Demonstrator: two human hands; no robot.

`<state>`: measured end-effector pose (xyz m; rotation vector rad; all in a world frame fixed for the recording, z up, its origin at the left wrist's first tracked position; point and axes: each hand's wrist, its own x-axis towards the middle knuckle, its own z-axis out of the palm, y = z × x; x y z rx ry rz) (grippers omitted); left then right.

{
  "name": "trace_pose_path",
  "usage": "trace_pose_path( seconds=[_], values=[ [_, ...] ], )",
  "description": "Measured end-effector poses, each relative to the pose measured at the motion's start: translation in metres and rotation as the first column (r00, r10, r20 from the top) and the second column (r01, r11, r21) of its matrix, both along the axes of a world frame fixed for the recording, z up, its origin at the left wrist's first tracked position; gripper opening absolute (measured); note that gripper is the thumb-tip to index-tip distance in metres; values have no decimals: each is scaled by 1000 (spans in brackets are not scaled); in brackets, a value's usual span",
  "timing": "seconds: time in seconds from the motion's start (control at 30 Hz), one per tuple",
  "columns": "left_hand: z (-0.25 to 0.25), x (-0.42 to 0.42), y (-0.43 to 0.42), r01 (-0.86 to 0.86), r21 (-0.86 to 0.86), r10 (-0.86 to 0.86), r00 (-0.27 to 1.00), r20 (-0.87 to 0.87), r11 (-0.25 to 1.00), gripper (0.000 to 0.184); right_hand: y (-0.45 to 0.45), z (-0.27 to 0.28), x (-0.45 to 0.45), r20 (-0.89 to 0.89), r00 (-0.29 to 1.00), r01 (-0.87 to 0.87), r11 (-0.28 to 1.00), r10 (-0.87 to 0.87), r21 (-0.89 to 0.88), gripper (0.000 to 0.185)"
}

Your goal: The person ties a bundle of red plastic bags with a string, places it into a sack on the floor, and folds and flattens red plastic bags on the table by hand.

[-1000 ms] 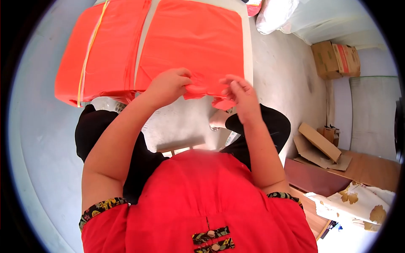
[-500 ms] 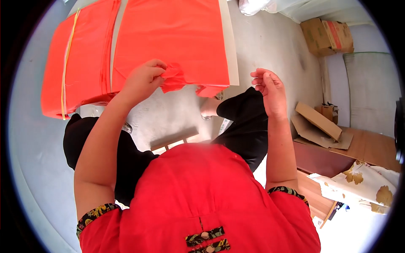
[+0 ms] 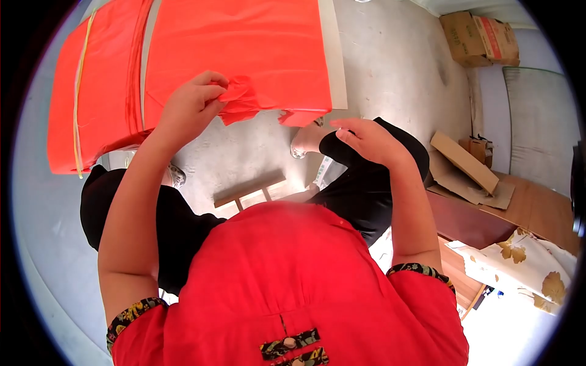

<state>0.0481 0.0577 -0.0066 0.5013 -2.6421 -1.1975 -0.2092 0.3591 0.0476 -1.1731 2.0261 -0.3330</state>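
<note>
My left hand (image 3: 194, 107) is closed, thumb and fingers pinching the gathered near edge of a red plastic bag (image 3: 238, 43). The bag lies flat on a pale board, its crumpled, uneven edge hanging over the front. My right hand (image 3: 366, 139) is off the plastic, over my right knee. Its fingers stretch to the left with the thumb a little apart, and nothing shows in them. Left of the bag lies a folded red plastic bundle (image 3: 107, 79) with a yellow string (image 3: 79, 91) around it.
Cardboard boxes (image 3: 479, 38) stand at the back right. Opened cardboard (image 3: 467, 168) lies on a brown wooden surface (image 3: 537, 210) at right, near a flower-patterned cloth (image 3: 519, 262). A wooden frame (image 3: 250, 190) is on the floor between my legs.
My right hand has swung left and lower, its fingers now pointing left. My left hand keeps its pinch on the bag edge. The whole view has shifted slightly.
</note>
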Motion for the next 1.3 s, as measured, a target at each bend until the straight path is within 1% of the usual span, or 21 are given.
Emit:
trace_pose_path(
  seconds=[0.03, 0.13, 0.23, 0.33, 0.43, 0.53, 0.6, 0.67, 0.73, 0.9, 1.0, 1.03, 1.1, 1.17, 1.2, 1.3],
  values=[
    [0, 0, 0, -8, 4, 8, 1000, -10, 1000, 15, -4, 2, 0, -23, 1000, -9, 1000, 10, 11, 36],
    [-1, 0, 1, -21, 7, 21, 999, -29, 1000, 14, -19, 17, 3, -2, 997, 82, 992, -82, 101, 35],
    [-2, 0, 1, -16, 0, 16, 999, -29, 1000, 14, -30, 27, -1, 32, 998, 44, 992, -48, 116, 35],
    [-1, 0, 1, -17, 5, 17, 1000, -22, 1000, 14, -24, 19, -12, 81, 987, 138, 990, -141, 43, 34],
    [-1, 0, 1, -17, -2, 17, 1000, -17, 1000, 14, -23, 27, -19, 101, 987, 124, 991, -129, 51, 34],
    [1, -1, 1, -24, -19, 24, 1000, -14, 1000, 14, -11, 20, -35, 18, 996, 86, 995, -85, -46, 34],
    [0, -2, 2, -36, -46, 35, 999, -25, 998, 15, -1, 26, -47, 56, 988, 153, 967, -144, -206, 36],
    [0, -3, 4, -44, -121, 38, 998, -48, 992, 17, 11, 35, -57, 124, 967, 254, 896, -224, -364, 37],
    [2, -6, 8, -53, -199, 43, 998, -54, 979, 21, 24, 45, -62, 230, 922, 386, 772, -310, -505, 37],
    [2, -15, 13, -48, -363, 27, 998, -63, 931, 28, 77, 64, -68, 169, 833, 516, 628, -527, -583, 43],
    [3, -17, 16, -58, -400, 37, 997, -61, 915, 30, 123, 47, -76, 250, 727, 615, 444, -640, -652, 45],
    [4, -18, 18, -63, -396, 51, 998, -39, 916, 31, 139, 41, -77, 309, 664, 672, 362, -681, -646, 46],
    [4, -18, 20, -75, -386, 81, 997, -2, 920, 33, 173, 20, -79, 432, 568, 735, 194, -701, -650, 46],
    [-1, -18, 20, -65, -418, 57, 998, -31, 906, 35, 200, 1, -73, 524, 457, 787, 52, -719, -615, 45],
    [-3, -18, 20, -59, -433, 45, 998, -44, 899, 36, 214, -13, -68, 562, 415, 806, 3, -715, -591, 45],
    [-7, -17, 22, -83, -457, 56, 996, -73, 885, 35, 246, -63, -49, 534, 337, 854, 14, -776, -519, 43]
  ],
)
